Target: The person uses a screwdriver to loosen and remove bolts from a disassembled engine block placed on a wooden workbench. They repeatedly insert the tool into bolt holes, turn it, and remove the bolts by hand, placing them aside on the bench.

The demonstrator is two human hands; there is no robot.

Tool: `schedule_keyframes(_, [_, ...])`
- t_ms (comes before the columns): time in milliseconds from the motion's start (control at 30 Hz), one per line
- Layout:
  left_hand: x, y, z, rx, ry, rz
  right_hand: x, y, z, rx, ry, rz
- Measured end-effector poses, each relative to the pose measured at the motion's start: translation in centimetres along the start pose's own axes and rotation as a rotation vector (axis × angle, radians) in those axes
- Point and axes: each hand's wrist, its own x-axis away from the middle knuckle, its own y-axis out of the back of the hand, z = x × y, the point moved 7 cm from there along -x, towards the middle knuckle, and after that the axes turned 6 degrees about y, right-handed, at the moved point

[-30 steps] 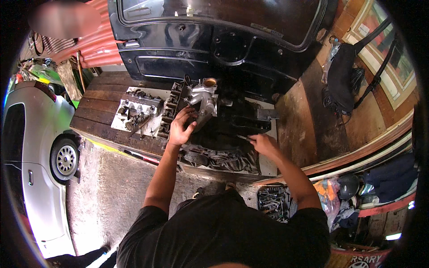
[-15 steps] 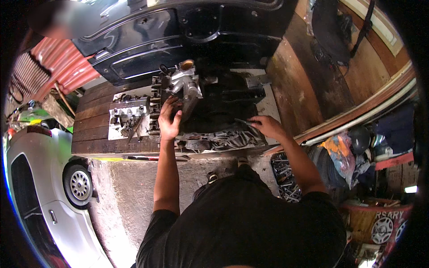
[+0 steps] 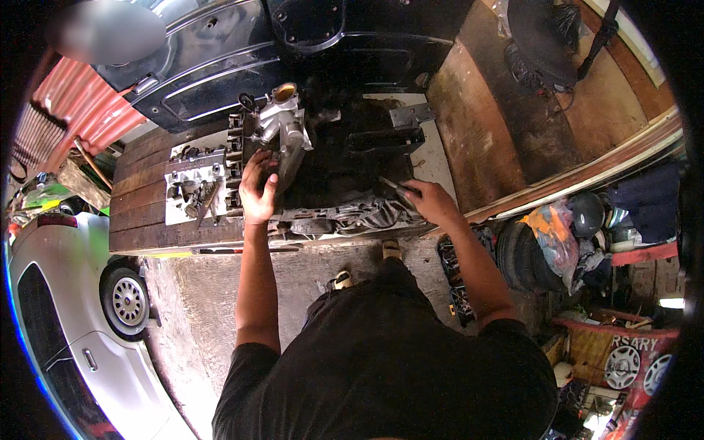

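Note:
My left hand (image 3: 258, 188) rests at the left side of a dark, greasy engine part (image 3: 323, 180), its fingers stretched and the thumb apart. Just beyond the fingertips stands a silver cast-metal housing (image 3: 282, 121) with a round, orange-brown opening on top. My right hand (image 3: 431, 202) is closed around a thin, dark hand tool (image 3: 390, 183) whose exact kind is too small to tell. Its tip points left over the dark part, and I cannot tell whether it touches. Left of my left hand, a silver engine part (image 3: 196, 172) lies on a white sheet.
The wooden bench (image 3: 136, 191) stands against a black vehicle panel (image 3: 220, 81). A wooden wall (image 3: 469, 110) rises at the right. A silver car (image 3: 88, 315) is parked at the lower left. Tools fill a tray (image 3: 449, 279) on the floor, near a black tyre (image 3: 517, 257).
The whole view has shifted, so bench and parts sit further left. The tool in my right hand now points more steeply away from me. My left hand stays beside the engine part.

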Motion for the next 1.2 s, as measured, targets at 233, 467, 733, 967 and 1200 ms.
schedule_keyframes(233, [0.1,-0.2,0.4,-0.015,-0.032,0.016,-2.4,0.1,4.0,0.087,0.218,-0.195])
schedule_keyframes(467, [0.0,-0.2,0.3,-0.012,-0.033,0.015,-0.6,-1.7,3.0,0.221,0.135,-0.126])
schedule_keyframes(733, [0.1,-0.2,0.5,-0.003,-0.013,0.000,-2.1,0.7,3.4,0.142,0.236,-0.253])
schedule_keyframes(967, [0.0,0.0,0.3,-0.019,-0.004,0.004,-1.3,-1.1,3.5,0.197,0.111,-0.130])
schedule_keyframes(1200, [0.1,-0.1,0.2,-0.027,0.000,0.005,-1.8,0.0,3.1,0.150,0.251,-0.218])
